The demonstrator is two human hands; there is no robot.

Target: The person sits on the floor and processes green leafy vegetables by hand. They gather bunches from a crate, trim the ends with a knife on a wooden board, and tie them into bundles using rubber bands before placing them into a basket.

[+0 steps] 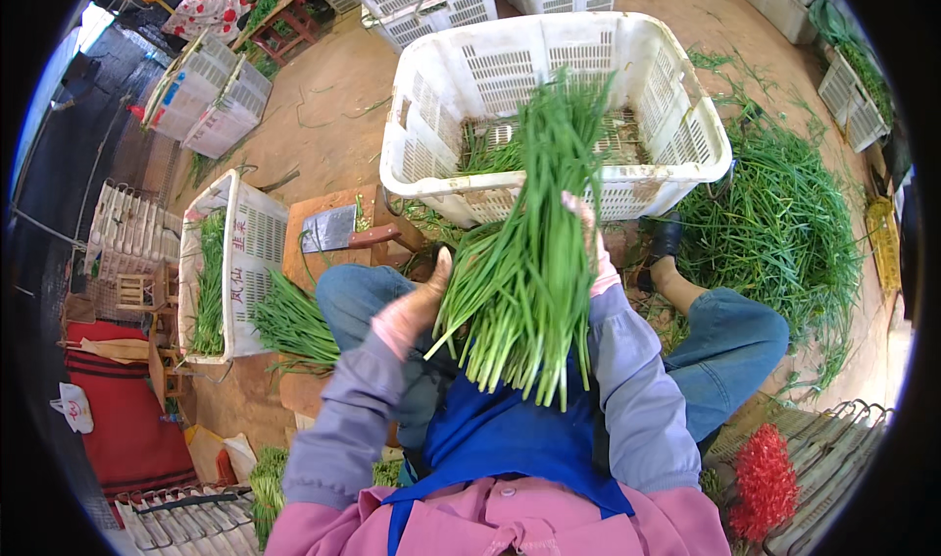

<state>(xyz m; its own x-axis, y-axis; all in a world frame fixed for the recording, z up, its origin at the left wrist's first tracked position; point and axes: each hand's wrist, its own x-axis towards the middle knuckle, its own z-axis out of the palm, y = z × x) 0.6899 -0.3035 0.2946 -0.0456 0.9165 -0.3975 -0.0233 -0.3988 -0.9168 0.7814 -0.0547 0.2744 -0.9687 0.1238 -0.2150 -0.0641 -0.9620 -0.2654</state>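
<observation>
A large loose bunch of long green leafy stalks, which look like garlic chives (537,262), spans the space between my hands, pale cut ends towards me. My right hand (584,229) grips its right side, mostly hidden behind the leaves. At its left edge is my left hand (419,298), thumb up and fingers partly hidden by the stalks; how firmly it holds them cannot be told. The leaf tips reach over the near rim of a white plastic crate (456,188), which has more greens on its floor.
A cleaver (331,229) lies on a wooden board (294,262) at the left. Beyond stands a white crate of greens (234,262), with a bundle of chives (294,321) beside it. A big heap of greens (772,240) covers the floor at the right. Red plastic twine (764,482) lies lower right.
</observation>
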